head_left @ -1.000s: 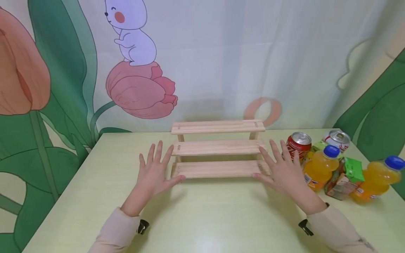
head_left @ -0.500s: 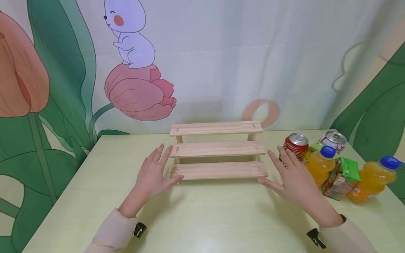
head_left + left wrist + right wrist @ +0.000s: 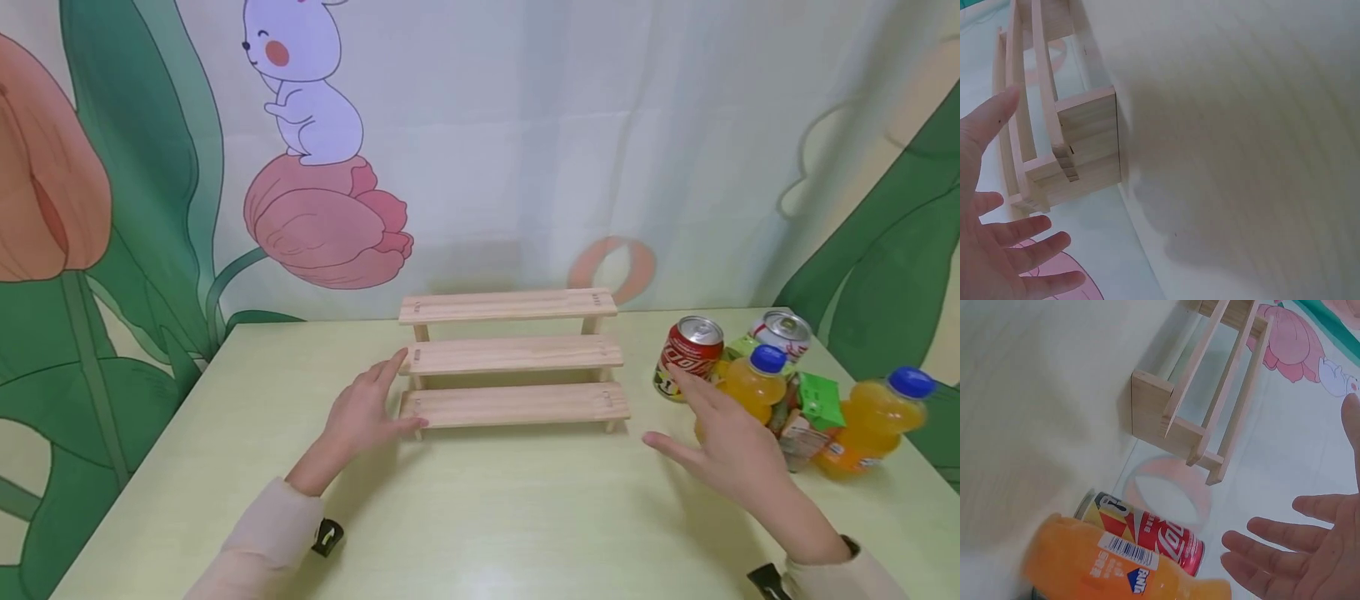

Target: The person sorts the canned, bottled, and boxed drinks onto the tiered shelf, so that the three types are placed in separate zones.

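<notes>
A three-tier wooden shelf (image 3: 513,406) stands at the back middle of the table, its boards bare. My left hand (image 3: 363,417) is at the shelf's left end, fingers spread and thumb overlapping the lowest board's corner in the head view. In the left wrist view the left hand (image 3: 991,244) holds nothing. My right hand (image 3: 731,437) hovers with straight fingers in front of the drinks, near a red soda can (image 3: 688,358) and an orange juice bottle (image 3: 753,385). The right wrist view shows the right hand (image 3: 1297,550) with nothing in it, beside the can and bottle.
Right of the shelf stand a silver-topped can (image 3: 783,333), a green-topped drink carton (image 3: 812,412) and a second orange bottle (image 3: 873,425), packed close together. A printed curtain (image 3: 480,158) hangs behind the pale table (image 3: 487,508).
My right hand has moved right and toward me, away from the shelf's right end to the drinks. The left hand has stayed near the shelf's left end. The head view has shifted slightly.
</notes>
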`<state>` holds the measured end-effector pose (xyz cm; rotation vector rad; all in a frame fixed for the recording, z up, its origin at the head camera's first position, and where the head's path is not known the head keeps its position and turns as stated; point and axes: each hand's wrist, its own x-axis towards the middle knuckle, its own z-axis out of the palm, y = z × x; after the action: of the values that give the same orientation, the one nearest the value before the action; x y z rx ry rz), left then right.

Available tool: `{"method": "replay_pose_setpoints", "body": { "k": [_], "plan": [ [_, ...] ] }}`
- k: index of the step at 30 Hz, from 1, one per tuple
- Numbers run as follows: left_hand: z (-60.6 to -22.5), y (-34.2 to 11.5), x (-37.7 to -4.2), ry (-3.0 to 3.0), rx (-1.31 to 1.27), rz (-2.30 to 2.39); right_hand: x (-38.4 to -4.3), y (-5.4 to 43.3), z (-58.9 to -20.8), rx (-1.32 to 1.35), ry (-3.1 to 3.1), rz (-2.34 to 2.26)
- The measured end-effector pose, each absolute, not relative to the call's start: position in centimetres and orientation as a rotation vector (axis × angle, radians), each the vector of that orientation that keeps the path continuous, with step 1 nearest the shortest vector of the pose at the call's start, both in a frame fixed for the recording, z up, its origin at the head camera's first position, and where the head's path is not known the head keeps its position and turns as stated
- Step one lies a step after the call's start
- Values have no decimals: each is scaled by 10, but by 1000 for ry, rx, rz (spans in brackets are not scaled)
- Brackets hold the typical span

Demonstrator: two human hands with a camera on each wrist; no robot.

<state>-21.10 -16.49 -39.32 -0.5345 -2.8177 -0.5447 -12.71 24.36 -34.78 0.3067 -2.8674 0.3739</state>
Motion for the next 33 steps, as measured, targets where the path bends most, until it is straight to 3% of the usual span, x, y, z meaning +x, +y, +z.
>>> {"method": "replay_pose_setpoints", "body": {
  "k": [21, 33],
  "plan": [
    [-404, -167, -225, -2919, -530, -906, -115, 279, -358, 91, -2698, 774],
    [-403, -159, -226, -2957, -477, -967, -107, 304, -361, -258, -2537, 1049]
  ]
}}
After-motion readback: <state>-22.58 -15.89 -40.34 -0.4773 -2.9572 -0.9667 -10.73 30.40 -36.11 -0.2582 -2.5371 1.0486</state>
